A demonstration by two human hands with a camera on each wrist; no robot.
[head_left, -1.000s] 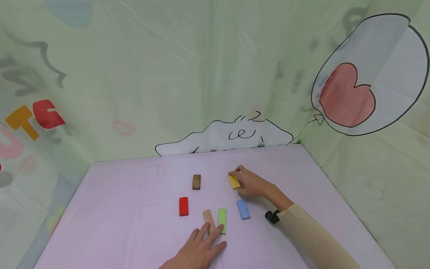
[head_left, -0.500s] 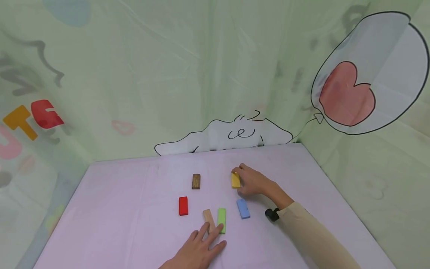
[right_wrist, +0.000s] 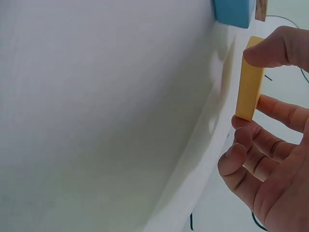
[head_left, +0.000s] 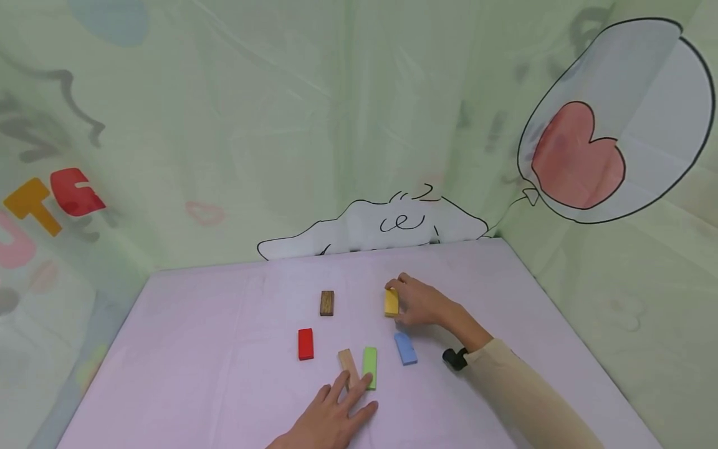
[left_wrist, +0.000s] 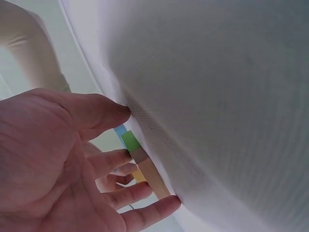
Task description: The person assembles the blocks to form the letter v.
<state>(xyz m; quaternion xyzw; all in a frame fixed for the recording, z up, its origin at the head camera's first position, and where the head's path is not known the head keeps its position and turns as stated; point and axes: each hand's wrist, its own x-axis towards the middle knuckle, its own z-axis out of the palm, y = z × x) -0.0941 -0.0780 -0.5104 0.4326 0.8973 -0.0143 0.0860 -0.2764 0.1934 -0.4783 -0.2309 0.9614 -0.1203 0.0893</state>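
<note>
My right hand [head_left: 422,302] pinches a yellow block [head_left: 391,303] between thumb and fingers; in the right wrist view the yellow block [right_wrist: 250,82] stands at a slight tilt in that grip. Just nearer than it lies a blue block [head_left: 406,348]. With fingers spread, my left hand [head_left: 331,411] rests at the near ends of a plain wooden block [head_left: 347,362] and a light green block [head_left: 370,363]. In the left wrist view the fingers partly cover the plain wooden block [left_wrist: 153,179] and stay straight beside the green block [left_wrist: 129,140].
A red block [head_left: 305,344] lies left of the plain wooden one, and a dark brown wooden block [head_left: 327,303] farther back. The pale cloth-covered table [head_left: 168,349] meets a printed backdrop [head_left: 269,125] along its far edge. A black wrist device [head_left: 455,359] sits at my right cuff.
My right hand has shifted slightly and turned the yellow block from slanted to nearly straight. The left hand and the other blocks stay where they were.
</note>
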